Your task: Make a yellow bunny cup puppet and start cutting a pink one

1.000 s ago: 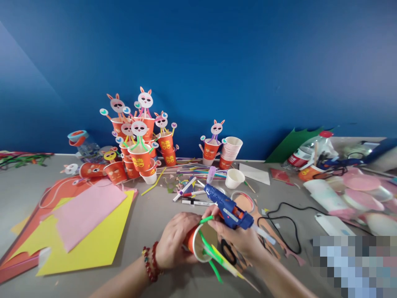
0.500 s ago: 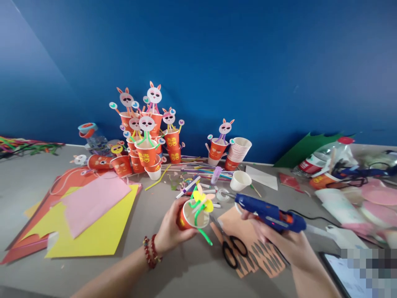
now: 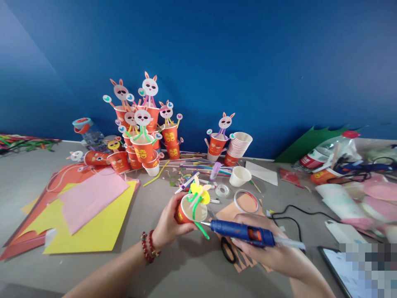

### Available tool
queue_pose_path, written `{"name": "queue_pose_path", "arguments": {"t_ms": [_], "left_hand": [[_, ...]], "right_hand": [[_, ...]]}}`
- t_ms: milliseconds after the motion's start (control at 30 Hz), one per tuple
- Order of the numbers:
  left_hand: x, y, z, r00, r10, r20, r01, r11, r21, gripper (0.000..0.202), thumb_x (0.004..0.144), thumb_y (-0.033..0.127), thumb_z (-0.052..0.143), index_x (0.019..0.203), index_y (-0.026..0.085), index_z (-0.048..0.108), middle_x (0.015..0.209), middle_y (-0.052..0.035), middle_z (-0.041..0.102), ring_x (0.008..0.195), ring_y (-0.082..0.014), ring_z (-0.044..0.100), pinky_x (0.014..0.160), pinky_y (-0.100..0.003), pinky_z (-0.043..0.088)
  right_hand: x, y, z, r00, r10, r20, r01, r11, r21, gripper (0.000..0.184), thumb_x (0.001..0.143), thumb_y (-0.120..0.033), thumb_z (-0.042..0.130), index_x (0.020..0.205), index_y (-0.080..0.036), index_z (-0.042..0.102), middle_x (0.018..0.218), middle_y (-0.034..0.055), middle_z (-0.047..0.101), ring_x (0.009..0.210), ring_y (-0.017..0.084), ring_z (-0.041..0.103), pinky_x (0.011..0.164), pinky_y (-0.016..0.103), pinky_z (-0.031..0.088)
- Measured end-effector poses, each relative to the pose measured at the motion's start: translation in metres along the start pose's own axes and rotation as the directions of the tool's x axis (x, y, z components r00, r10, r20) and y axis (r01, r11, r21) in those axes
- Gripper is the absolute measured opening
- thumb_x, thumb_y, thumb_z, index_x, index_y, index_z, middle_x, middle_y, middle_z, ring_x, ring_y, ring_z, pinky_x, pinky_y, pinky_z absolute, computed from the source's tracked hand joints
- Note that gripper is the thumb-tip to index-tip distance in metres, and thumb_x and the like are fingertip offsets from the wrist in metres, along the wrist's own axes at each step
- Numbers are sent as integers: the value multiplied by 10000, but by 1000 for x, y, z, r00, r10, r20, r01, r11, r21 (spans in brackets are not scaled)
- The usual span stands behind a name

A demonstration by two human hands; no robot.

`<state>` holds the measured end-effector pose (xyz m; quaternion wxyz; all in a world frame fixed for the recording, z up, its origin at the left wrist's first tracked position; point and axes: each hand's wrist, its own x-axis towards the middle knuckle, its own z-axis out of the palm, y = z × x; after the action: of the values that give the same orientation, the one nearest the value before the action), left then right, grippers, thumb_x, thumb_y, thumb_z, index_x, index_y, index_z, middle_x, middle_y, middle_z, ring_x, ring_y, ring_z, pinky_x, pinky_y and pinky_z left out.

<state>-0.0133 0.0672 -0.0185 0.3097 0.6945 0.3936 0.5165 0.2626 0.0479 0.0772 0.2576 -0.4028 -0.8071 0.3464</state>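
My left hand (image 3: pixel 170 219) is wrapped round a red paper cup (image 3: pixel 183 212), tilted so that its white inside shows. Green pipe cleaners (image 3: pixel 194 207) come out of the cup, and one hangs over the rim. They carry a yellow paper shape (image 3: pixel 198 192) with pale orange ear-like pieces. In my right hand (image 3: pixel 260 244) is a blue hot glue gun (image 3: pixel 242 232), a clear glue stick poking from its back. The nozzle points left at the green pipe cleaner by the cup's rim; whether it touches cannot be told. Scissors (image 3: pixel 228 250) lie partly hidden beneath the glue gun.
Finished rabbit cups (image 3: pixel 144 150) stand stacked at the back left. A cup stack (image 3: pixel 238 148), a white cup (image 3: pixel 240 177) and clear tape (image 3: pixel 222 190) are behind my hands. Coloured paper (image 3: pixel 93 223) lies left, a phone (image 3: pixel 341 269) right. The black cord (image 3: pixel 310 212) trails right.
My right hand has brought the glue gun down and left, its nozzle now beside the cup's rim. A tape ring and orange paper behind it show more. My left hand still holds the cup.
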Motion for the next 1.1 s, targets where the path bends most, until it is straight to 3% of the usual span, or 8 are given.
{"name": "queue_pose_path", "arguments": {"t_ms": [333, 667, 1100], "left_hand": [[2, 5, -1, 1000, 4, 0, -4, 1000, 29, 817, 671, 636, 787, 1311, 231, 480, 1241, -131, 645, 1095, -307, 664, 933, -409, 546], [0, 4, -1, 1000, -7, 3, 7, 999, 48, 847, 647, 656, 792, 1304, 224, 478, 1231, -132, 655, 1093, -311, 668, 935, -407, 545], [-1, 3, -3, 1000, -10, -6, 11, 997, 71, 862, 618, 657, 812, 1291, 209, 511, 1240, -151, 663, 1096, -337, 670, 927, -432, 550]], "right_hand": [[1, -4, -2, 997, 10, 79, -11, 1000, 21, 254, 929, -346, 582, 721, -209, 533, 670, -10, 575, 608, 142, 527, 551, 252, 396], [2, -2, 1, 997, -28, 67, 29, 1000, -3, 280, 924, -338, 584, 695, -201, 500, 655, -23, 540, 600, 125, 509, 560, 243, 352], [2, -3, 1, 992, -22, 127, 17, 999, 39, 278, 932, -363, 579, 708, -206, 528, 676, -10, 592, 600, 132, 546, 578, 242, 378]]}}
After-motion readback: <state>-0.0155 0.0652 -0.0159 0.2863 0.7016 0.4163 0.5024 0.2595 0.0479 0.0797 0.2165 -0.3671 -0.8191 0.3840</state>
